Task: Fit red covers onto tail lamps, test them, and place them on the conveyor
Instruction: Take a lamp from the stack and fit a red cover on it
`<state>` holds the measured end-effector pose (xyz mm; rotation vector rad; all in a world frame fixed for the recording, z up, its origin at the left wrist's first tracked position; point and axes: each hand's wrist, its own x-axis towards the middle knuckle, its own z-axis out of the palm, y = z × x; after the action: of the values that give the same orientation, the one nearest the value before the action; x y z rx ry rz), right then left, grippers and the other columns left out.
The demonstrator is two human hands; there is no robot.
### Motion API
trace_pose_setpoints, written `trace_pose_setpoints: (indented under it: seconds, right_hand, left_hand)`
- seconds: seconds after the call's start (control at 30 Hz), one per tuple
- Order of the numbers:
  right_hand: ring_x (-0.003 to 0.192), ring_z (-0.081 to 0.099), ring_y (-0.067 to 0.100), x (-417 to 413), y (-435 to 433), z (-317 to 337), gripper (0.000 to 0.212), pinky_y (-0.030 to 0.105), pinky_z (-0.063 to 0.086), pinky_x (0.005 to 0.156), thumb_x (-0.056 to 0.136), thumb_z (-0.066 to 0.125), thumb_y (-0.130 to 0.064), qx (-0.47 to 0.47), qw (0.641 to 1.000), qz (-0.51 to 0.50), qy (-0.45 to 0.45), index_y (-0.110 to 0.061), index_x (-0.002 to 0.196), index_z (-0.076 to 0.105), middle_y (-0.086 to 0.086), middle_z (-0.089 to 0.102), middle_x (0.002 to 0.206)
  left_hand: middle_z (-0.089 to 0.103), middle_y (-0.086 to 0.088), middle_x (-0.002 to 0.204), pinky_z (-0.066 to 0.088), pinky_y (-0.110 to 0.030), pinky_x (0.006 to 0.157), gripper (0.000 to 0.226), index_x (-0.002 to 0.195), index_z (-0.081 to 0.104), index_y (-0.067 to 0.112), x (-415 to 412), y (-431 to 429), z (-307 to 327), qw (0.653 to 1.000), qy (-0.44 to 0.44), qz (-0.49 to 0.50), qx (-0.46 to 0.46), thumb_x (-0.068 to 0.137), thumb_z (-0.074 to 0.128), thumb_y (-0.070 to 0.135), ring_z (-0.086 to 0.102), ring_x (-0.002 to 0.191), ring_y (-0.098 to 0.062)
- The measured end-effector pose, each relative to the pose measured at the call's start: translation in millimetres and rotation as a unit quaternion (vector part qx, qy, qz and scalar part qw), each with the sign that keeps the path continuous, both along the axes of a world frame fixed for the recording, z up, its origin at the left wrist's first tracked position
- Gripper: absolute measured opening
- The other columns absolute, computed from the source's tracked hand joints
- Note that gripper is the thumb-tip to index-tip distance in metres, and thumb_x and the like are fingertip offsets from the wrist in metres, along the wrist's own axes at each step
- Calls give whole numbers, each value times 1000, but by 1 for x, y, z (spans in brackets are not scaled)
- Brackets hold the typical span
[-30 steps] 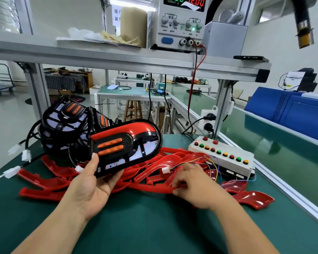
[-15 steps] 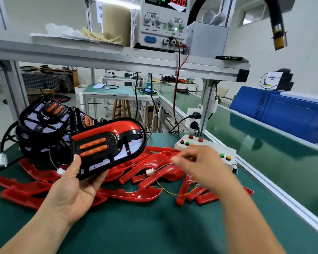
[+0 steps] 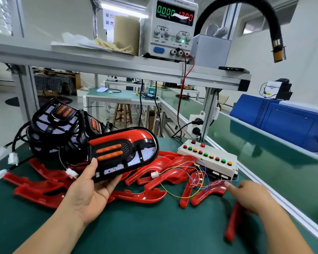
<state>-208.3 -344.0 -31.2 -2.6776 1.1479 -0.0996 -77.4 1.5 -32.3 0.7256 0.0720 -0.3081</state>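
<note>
On the green bench mat (image 3: 154,228), strewn with loose red covers (image 3: 141,196), the left hand (image 3: 88,189) cradles a red-covered tail lamp (image 3: 121,154) above the pile, thumb on its face, while the blurred right hand (image 3: 250,197) points a forefinger towards the button box (image 3: 207,158), its grip unclear.

I get a single head-worn view, facing forward and down, close over the green surface (image 3: 154,226). The left hand (image 3: 88,195) and right hand (image 3: 250,197) sit low in frame. Beyond them, a shelf (image 3: 99,63) crosses above.
</note>
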Motion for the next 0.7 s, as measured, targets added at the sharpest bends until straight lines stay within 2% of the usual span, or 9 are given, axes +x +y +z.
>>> trace_pose_setpoints:
  seconds: [0.07, 0.17, 0.23, 0.3, 0.33, 0.43, 0.5, 0.57, 0.7]
  right_hand:
    - [64, 56, 13, -2, 0, 1, 35, 22, 38, 53, 94, 52, -46, -9, 999, 3, 32, -19, 71, 54, -3, 60, 74]
    - [60, 58, 20, -15, -1, 15, 26, 22, 36, 45, 84, 59, -16, 12, 1000, -4, 2, -13, 58, 55, 2, 60, 60]
    - [44, 56, 19, -22, -1, 30, 27, 22, 35, 44, 81, 60, -4, 59, 992, 4, -109, -8, 54, 59, 4, 61, 47]
    - [39, 58, 16, -27, 5, 51, 14, 24, 42, 45, 82, 62, 3, 93, 964, 23, -248, -7, 74, 68, 3, 65, 50]
    - [44, 62, 16, -26, 12, 63, 16, 26, 47, 45, 83, 65, 4, 128, 938, 35, -319, -9, 92, 68, 3, 68, 58]
    - [68, 73, 19, -14, 51, 95, 71, 22, 57, 53, 78, 72, -3, 283, 811, 144, -491, -33, 137, 45, 5, 75, 82]
    - [81, 74, 20, 5, 84, 103, 71, 23, 57, 59, 72, 68, -9, 422, 683, 230, -550, -29, 137, 47, 3, 76, 90]
    - [80, 72, 19, 30, 118, 97, 55, 23, 55, 57, 71, 64, -6, 526, 597, 271, -542, -21, 124, 59, 5, 75, 93]
    - [68, 67, 16, 66, 161, 56, 37, 23, 54, 55, 82, 61, 3, 597, 596, 230, -486, -21, 110, 64, 8, 71, 93]
  left_hand:
    - [73, -18, 106, 62, -38, 69, 35, 121, 61, 1, -2, 2, 1, 1000, 7, -4, -6, 101, 49, 28, 69, 101, -28]
    - [72, -21, 109, 62, -40, 69, 35, 125, 59, -1, -4, 4, 4, 1000, 17, -13, -23, 101, 50, 23, 68, 104, -31]
    - [71, -22, 108, 62, -41, 70, 35, 127, 57, -2, -4, 4, 5, 999, 20, -17, -37, 100, 50, 19, 67, 104, -32]
    - [71, -24, 108, 61, -43, 71, 36, 128, 56, -5, -4, 3, 5, 998, 22, -21, -53, 100, 49, 18, 68, 104, -33]
    - [71, -25, 110, 61, -44, 72, 37, 129, 55, -4, -3, 3, 4, 998, 22, -25, -60, 100, 48, 17, 69, 102, -34]
    - [70, -24, 112, 61, -48, 71, 36, 133, 53, 0, -3, 2, 2, 996, 14, -34, -80, 100, 44, 13, 72, 96, -36]
    - [70, -23, 112, 60, -50, 71, 37, 135, 53, 5, -3, 1, 1, 996, 11, -36, -84, 99, 45, 10, 71, 96, -37]
    - [72, -21, 109, 61, -50, 68, 37, 133, 56, 8, -4, 0, 0, 996, 8, -37, -78, 97, 47, 9, 72, 93, -36]
    - [73, -21, 106, 61, -43, 61, 49, 130, 59, 10, -6, -2, 1, 997, -5, -51, -54, 82, 61, 17, 73, 89, -35]
